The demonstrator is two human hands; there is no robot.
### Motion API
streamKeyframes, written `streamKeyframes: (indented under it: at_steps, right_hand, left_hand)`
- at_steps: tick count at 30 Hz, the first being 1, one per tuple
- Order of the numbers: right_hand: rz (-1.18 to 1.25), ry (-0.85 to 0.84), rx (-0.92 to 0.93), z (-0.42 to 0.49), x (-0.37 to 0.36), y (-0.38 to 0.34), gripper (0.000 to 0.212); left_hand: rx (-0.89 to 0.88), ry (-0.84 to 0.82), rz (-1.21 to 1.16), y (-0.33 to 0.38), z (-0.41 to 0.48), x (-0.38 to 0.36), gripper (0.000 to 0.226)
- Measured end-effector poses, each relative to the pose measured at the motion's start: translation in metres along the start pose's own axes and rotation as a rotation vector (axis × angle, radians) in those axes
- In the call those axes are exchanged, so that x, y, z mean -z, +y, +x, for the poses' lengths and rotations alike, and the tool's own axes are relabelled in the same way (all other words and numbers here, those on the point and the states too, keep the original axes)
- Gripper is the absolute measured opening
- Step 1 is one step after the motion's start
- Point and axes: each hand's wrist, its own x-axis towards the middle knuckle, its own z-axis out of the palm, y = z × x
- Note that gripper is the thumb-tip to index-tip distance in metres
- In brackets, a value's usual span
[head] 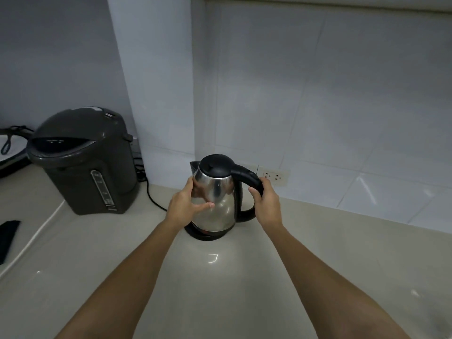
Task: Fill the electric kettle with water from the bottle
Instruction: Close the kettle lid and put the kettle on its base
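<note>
A stainless-steel electric kettle [217,204] with a black lid and black handle stands on its round black base [195,234] on the beige counter, near the wall corner. Its lid is down. My left hand [187,204] is pressed flat against the kettle's left side, fingers and thumb wrapped around the steel body. My right hand [265,199] is closed around the black handle on the kettle's right. No water bottle is in view.
A dark grey thermo pot [83,160] stands at the left, its black cord [152,195] running along the counter toward the kettle. A wall socket [275,177] sits just behind the kettle's handle. A black object [8,237] lies at the left edge.
</note>
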Motion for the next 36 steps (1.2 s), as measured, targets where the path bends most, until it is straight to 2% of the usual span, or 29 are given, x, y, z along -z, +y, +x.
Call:
streamKeyframes:
  at_steps: [10,14,19,23,31,36]
  right_hand:
    - [0.020,-0.095,-0.035,0.009,-0.015,0.000,0.029]
    - [0.043,-0.054,-0.053,0.005,-0.019,0.004,0.031]
    - [0.032,-0.012,-0.030,-0.001,-0.024,0.002,0.036]
    - [-0.073,0.041,0.004,-0.007,-0.022,0.000,0.048]
    - [-0.311,0.075,0.082,-0.014,-0.020,-0.013,0.047]
    - [-0.237,0.080,0.027,-0.011,-0.022,-0.026,0.047]
  left_hand:
    - [0.060,0.071,-0.042,-0.023,-0.002,-0.007,0.077]
    - [0.082,0.023,-0.049,-0.024,0.002,-0.005,0.090]
    - [0.096,0.000,-0.021,-0.024,0.001,-0.003,0.093]
    - [0.100,0.004,0.008,-0.023,0.000,-0.005,0.091]
    - [0.174,-0.043,0.128,-0.018,0.006,-0.002,0.081]
    - [0.191,-0.058,0.115,-0.017,0.007,-0.002,0.082]
